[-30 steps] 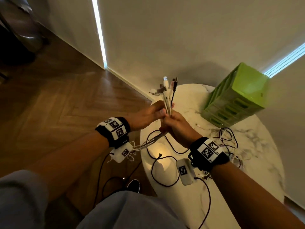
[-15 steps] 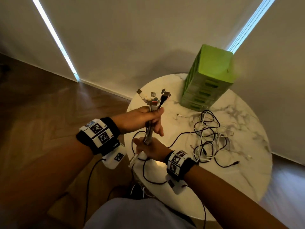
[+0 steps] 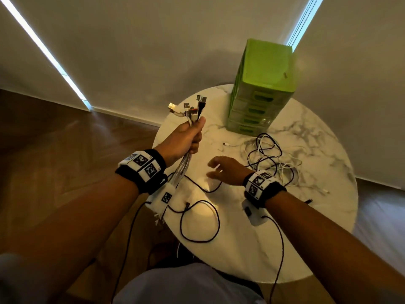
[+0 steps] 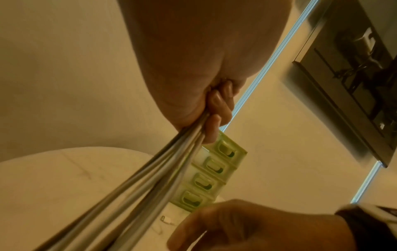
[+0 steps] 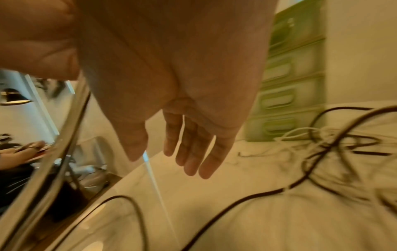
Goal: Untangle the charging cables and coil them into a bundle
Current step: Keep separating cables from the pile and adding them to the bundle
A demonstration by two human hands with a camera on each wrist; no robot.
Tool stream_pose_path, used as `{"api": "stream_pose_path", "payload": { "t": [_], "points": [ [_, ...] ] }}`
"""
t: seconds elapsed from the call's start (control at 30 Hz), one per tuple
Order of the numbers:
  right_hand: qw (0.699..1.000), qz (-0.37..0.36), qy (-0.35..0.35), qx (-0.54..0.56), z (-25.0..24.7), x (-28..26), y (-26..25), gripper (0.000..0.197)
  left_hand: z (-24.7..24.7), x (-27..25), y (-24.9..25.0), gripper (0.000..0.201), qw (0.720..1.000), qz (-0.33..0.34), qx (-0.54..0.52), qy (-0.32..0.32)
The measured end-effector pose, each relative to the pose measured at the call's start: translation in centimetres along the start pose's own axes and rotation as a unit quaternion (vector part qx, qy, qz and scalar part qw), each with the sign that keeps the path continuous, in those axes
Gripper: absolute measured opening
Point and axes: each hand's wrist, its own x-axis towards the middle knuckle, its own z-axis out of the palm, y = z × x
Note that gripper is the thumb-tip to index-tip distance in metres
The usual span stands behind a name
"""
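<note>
Cables [image 3: 192, 115] in left hand [image 3: 182, 141]

Glossy white marbled desk [image 3: 274, 249]; translucent green plastic drawer unit [image 3: 263, 84]; polished herringbone wood floor [image 3: 65, 150]; metal-tipped cable plugs [image 3: 192, 108].

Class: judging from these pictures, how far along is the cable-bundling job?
Done: several plug ends are gathered upright in the left hand. In hand: the open right hand hovers over the marble table. Left: the tangled cables still sprawl uncoiled there; no bundle exists yet.
</note>
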Motion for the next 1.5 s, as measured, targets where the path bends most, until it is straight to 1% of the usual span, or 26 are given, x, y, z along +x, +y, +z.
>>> {"api": "stream_pose_path", "payload": {
  "t": [0.07,0.13,0.23,0.33,0.4,0.47,0.53,0.63,0.7,0.73,0.77,0.83,0.87,0.93,1.0,1.07,1.13,1.2,1.23,1.3,1.33,1.4,1.5],
  "points": [
    [0.999,0.021,0.05,0.001,-2.1,0.6,2.7,0.032,1.4,1.3,-0.3,0.036,1.0,-0.007,0.005,0.009],
    [0.995,0.036,0.087,0.012,-4.0,1.5,5.0,0.024,2.6,2.6,-0.8,0.036,0.999,-0.018,0.007,0.025],
    [0.993,0.035,0.111,-0.014,-6.4,3.4,7.7,0.023,3.8,4.4,-1.7,0.037,0.998,-0.035,0.02,0.037],
    [0.993,0.03,0.1,-0.057,-7.5,5.8,9.0,0.028,4.7,5.6,-2.4,0.036,0.997,-0.051,0.038,0.051],
    [0.987,0.059,0.06,-0.135,-7.7,7.8,9.4,0.031,5.1,6.5,-2.8,0.035,0.996,-0.062,0.036,0.062],
    [0.966,0.077,0.012,-0.248,-7.5,9.2,9.7,0.032,5.5,7.0,-3.2,0.034,0.994,-0.071,0.031,0.071],
    [0.944,0.078,-0.014,-0.319,-7.2,10.0,10.4,0.032,5.7,7.4,-3.5,0.034,0.993,-0.079,0.03,0.079],
    [0.924,0.042,-0.01,-0.381,-6.8,10.4,11.7,0.029,5.8,7.7,-3.9,0.033,0.993,-0.079,0.04,0.082],
    [0.919,0.015,-0.006,-0.394,-7.3,10.2,11.7,0.025,5.9,7.8,-4.2,0.034,0.992,-0.076,0.037,0.092],
    [0.925,0.004,0.007,-0.379,-7.7,10.0,11.6,0.022,5.9,7.9,-4.5,0.034,0.992,-0.073,0.028,0.1],
    [0.939,-0.004,0.028,-0.343,-8.3,9.5,11.3,0.019,5.9,8.0,-4.6,0.034,0.991,-0.069,0.02,0.109],
    [0.974,-0.022,0.08,-0.213,-9.2,8.3,10.6,0.012,6.0,8.1,-5.0,0.033,0.99,-0.062,0.014,0.128],
    [0.983,-0.04,0.105,-0.147,-9.6,7.4,10.1,0.009,6.1,8.2,-5.0,0.033,0.989,-0.06,0.014,0.133],
    [0.985,-0.087,0.143,-0.053,-10.2,5.1,8.9,0.009,6.4,8.3,-5.1,0.035,0.989,-0.05,0.028,0.139],
    [0.982,-0.121,0.143,0.005,-10.3,2.8,7.4,0.012,6.8,8.2,-5.1,0.034,0.989,-0.03,0.03,0.139],
    [0.98,-0.137,0.14,0.04,-10.1,0.5,5.9,0.015,7.5,7.9,-4.7,0.029,0.992,0.0,0.025,0.12],
    [0.978,-0.142,0.137,0.063,-9.6,-1.2,4.9,0.013,8.2,7.2,-4.1,0.022,0.995,0.024,0.017,0.098],
    [0.979,-0.132,0.125,0.096,-8.7,-2.5,4.7,0.014,8.6,6.4,-3.2,0.022,0.996,0.034,-0.024,0.082],
    [0.98,-0.124,0.12,0.102,-8.3,-3.0,4.8,0.021,8.6,6.1,-2.7,0.021,0.995,0.036,-0.049,0.077],
    [0.982,-0.119,0.124,0.073,-7.3,-4.1,5.2,0.036,8.5,5.4,-1.8,0.021,0.992,0.043,-0.087,0.084],
    [0.982,-0.122,0.136,0.052,-6.8,-4.8,5.3,0.038,8.3,5.1,-1.4,0.021,0.989,0.047,-0.103,0.096],
    [0.977,-0.115,0.173,0.039,-6.0,-5.7,5.3,0.037,7.7,5.0,-1.3,0.018,0.982,0.054,-0.136,0.119],
    [0.96,-0.081,0.253,0.091,-6.0,-6.8,4.0,0.036,7.4,4.7,-1.0,0.016,0.974,0.051,-0.183,0.121]
  ]
}}
